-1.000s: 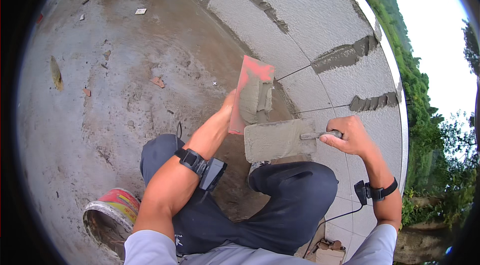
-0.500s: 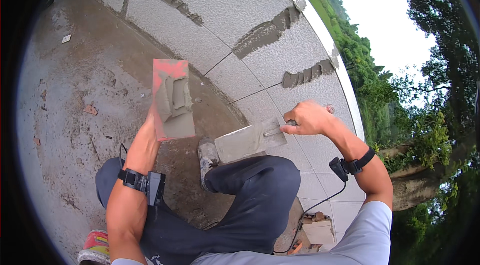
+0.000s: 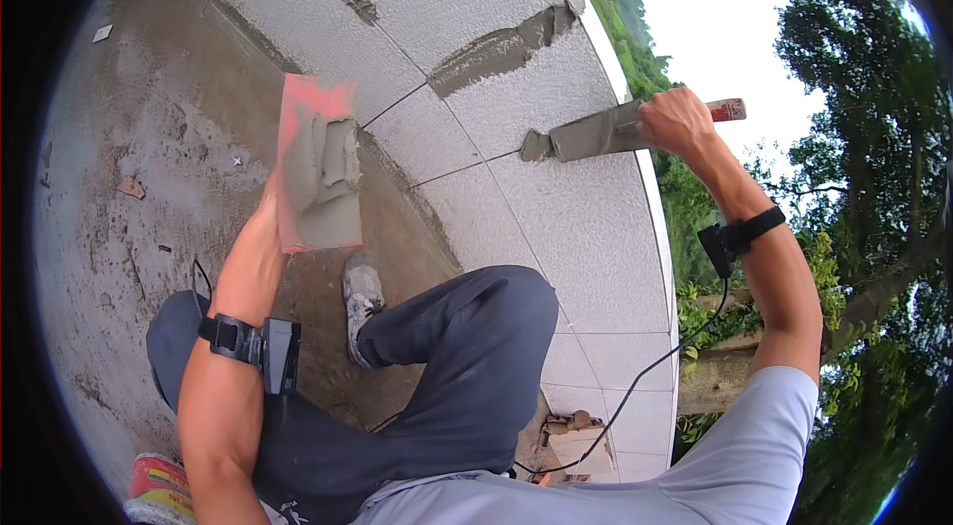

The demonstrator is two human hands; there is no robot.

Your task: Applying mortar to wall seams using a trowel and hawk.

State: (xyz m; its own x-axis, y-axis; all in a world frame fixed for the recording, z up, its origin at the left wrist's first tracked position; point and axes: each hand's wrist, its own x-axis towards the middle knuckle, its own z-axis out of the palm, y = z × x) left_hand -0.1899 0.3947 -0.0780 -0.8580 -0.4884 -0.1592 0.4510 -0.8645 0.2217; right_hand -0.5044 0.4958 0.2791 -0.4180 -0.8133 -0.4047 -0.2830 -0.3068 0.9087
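Observation:
A red rectangular hawk [image 3: 316,94] is held up at left of centre, with a lump of wet grey mortar [image 3: 320,168] on it. My left hand [image 3: 271,190] supports it from behind; its fingers are hidden by the board. Gripping a steel trowel [image 3: 601,131] by its handle, my right hand [image 3: 678,121] is closed beside the wall's top edge. The blade rests along a pale tiled wall [image 3: 586,217], covering part of a tile joint. A short patch of mortar [image 3: 537,145] shows at the blade's left end. Another smeared mortar band [image 3: 496,59] covers a joint farther up.
My bent knee [image 3: 511,302] and shoe [image 3: 363,302] are close to the wall's foot. Bits of debris lie on the rough concrete floor [image 3: 129,257]. A red and yellow bucket [image 3: 159,485] stands at lower left. Broken tile pieces [image 3: 581,446] lie near the wall. Trees rise beyond it.
My right hand has carried the trowel up and right, from above my knee to the wall's top edge, its blade now over the mortared joint. The hawk stays in my left hand.

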